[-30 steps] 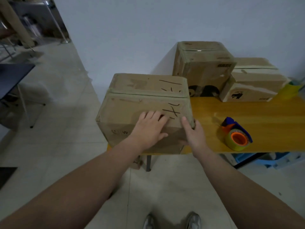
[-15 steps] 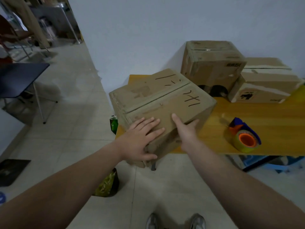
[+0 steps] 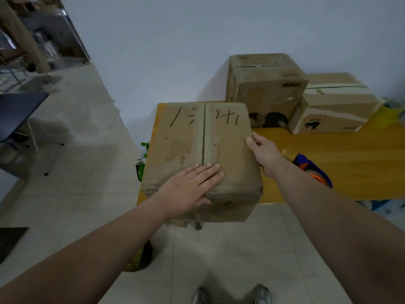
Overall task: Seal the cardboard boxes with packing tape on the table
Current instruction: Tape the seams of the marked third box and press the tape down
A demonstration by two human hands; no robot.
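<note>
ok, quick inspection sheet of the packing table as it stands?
Surface: yellow table, set against the wall.
Job's things: front box, centre seam visible; tall box and low box behind it; tape dispenser to its right, partly behind the forearm.
Clutter: green bottle on the floor by the table.
Hands: left hand flat on the front box top; right hand grips its right edge.
Cables: nothing seen.
Surroundings: tiled floor, dark desk at left.
</note>
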